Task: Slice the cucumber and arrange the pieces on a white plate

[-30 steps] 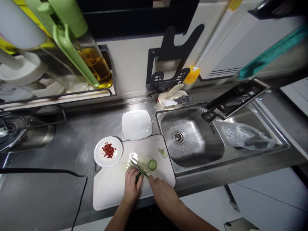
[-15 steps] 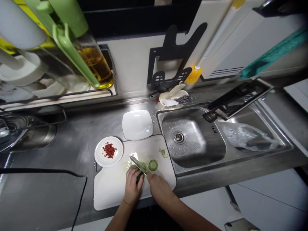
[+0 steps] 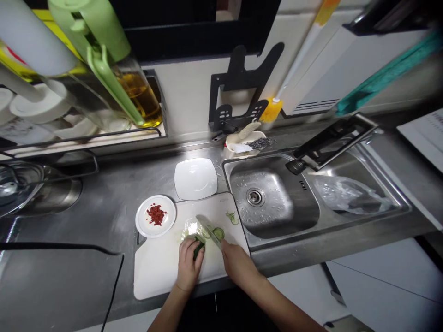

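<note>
Steel desk (image 3: 86,267), bearing white board (image 3: 161,272). Right hand (image 3: 238,263), fingers closed round knife (image 3: 211,231). Left hand (image 3: 188,259), fingers gripping cucumber (image 3: 199,249) on board. Slices (image 3: 219,233), just beside knife. Hazard: cucumber could roll on wet-looking board, letting knife nick left fingers.

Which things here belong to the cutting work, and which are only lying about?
In use: cucumber piece in the left hand, knife in the right hand, cutting board, cut slices.

Seemingly just around: plastic bag, oil bottle; unclear: square plate, round plate of red pieces.
</note>
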Available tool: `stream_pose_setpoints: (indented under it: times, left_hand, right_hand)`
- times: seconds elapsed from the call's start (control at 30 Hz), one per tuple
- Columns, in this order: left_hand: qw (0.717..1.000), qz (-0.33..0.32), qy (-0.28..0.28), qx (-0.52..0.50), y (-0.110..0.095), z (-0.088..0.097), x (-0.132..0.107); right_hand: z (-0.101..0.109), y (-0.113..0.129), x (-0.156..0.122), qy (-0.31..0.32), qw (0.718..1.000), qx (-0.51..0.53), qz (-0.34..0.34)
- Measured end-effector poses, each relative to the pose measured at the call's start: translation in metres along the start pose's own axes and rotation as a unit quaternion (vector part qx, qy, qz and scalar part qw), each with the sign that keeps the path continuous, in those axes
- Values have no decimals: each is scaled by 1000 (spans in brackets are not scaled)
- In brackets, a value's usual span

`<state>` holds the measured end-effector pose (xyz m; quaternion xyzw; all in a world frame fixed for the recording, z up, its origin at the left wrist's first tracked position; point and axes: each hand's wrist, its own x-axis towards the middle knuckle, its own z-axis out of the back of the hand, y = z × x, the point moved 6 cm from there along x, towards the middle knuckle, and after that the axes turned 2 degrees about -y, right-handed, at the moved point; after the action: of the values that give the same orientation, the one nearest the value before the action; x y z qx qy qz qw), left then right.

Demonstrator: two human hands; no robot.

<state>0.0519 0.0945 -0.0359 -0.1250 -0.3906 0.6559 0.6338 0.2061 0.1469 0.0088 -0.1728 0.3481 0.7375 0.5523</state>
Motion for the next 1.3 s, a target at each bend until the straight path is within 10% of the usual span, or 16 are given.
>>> stream_pose_setpoints:
  times: [0.37, 0.7, 1.1, 1.3]
  left_hand:
    - [1000, 0, -2, 30, -18, 17, 16]
    - [957, -162, 239, -1, -59, -14, 61]
    - [955, -100, 278, -23, -46, -42, 95]
    - [986, 19, 153, -59, -18, -1, 89]
  right_hand:
    - [11, -12, -22, -69, 990, -123, 5]
    - [17, -17, -34, -98, 982, -159, 22]
    - [18, -26, -57, -65, 991, -115, 26]
    - [13, -36, -71, -18, 999, 37, 21]
